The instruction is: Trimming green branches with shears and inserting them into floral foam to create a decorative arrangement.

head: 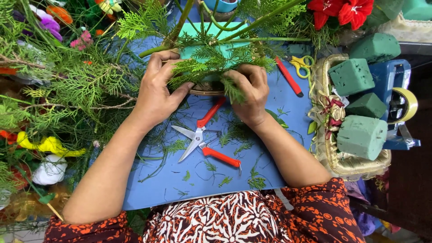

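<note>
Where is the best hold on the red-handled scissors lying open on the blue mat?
On the scissors, probably the lower red handle near the person's body: it lies free on the blue mat, pointing right. Come from above on the right hand's side; the open blades point left, and green clippings lie around them.

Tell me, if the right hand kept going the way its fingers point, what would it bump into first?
The right hand points up and left into the green fern sprigs it already touches. Just past them is probably the small basket rim, though depth is hard to judge.
</note>
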